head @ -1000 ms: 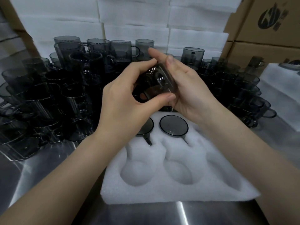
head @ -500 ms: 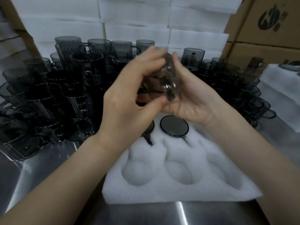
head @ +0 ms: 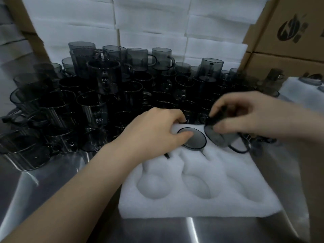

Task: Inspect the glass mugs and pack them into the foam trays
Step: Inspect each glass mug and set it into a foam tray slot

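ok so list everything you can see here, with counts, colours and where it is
foam tray: 1, white, centre front, three near pockets empty
seated mug: 1 clearly seen, smoky grey, far middle pocket
held mug: 1, smoky grey, tilted at far right pocket
loose mugs: dozens, smoky grey, behind and left of tray
foam sheets: stack, white, at back
cardboard boxes: several, brown, back right
second tray: 1, white, right edge
table: 1, steel, underneath
left hand: 1, on tray's far left
right hand: 1, grips held mug
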### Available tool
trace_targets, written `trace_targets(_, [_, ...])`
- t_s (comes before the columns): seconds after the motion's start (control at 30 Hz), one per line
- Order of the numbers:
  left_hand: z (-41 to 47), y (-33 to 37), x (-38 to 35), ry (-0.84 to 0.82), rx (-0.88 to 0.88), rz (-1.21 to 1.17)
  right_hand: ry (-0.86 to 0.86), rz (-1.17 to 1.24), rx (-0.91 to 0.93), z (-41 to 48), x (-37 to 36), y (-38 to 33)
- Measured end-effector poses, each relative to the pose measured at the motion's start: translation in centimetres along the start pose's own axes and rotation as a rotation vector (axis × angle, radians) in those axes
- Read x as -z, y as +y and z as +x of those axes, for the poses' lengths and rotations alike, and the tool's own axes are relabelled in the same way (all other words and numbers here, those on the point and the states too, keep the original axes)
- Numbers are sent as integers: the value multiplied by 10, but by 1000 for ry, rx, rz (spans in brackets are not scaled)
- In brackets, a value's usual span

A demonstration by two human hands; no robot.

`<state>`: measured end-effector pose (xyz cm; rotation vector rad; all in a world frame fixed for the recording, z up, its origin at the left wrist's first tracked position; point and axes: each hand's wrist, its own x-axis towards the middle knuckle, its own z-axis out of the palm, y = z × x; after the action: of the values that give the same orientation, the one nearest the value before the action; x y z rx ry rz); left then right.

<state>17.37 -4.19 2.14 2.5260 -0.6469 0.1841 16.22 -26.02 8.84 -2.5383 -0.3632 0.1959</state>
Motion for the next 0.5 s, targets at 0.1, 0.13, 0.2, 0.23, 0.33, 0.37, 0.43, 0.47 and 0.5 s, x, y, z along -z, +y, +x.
trace_targets(0.1, [-1,2,3,-8,73,-93,40,-46,-85,-8,-8,3])
trace_targets(0.13, [-1,2,3,-17,86,-115,53,-65,-105,-8,-9,4])
trace_targets(0.2, [-1,2,4,-26,101,-142,69,-104,-118,-8,-10,3])
trace_targets(0.23, [-1,2,4,-26,101,-144,71,-129,-116,-7,-11,3])
trace_targets(0.33, [-1,0,3,-21,97,-144,-3,-263,-113,-7,-18,1])
trace_targets(0.37, [-2,0,3,-22,96,-143,-46,-299,-115,-7,-22,2])
trace_targets(0.43, [-1,0,3,-29,101,-144,-103,-335,-108,-7,-31,3])
trace_targets(0.47, [-1,1,3,-32,105,-141,-106,-332,-107,-7,-36,3])
trace_targets(0.5, [-1,2,4,-32,109,-137,-99,-318,-111,-8,-41,2])
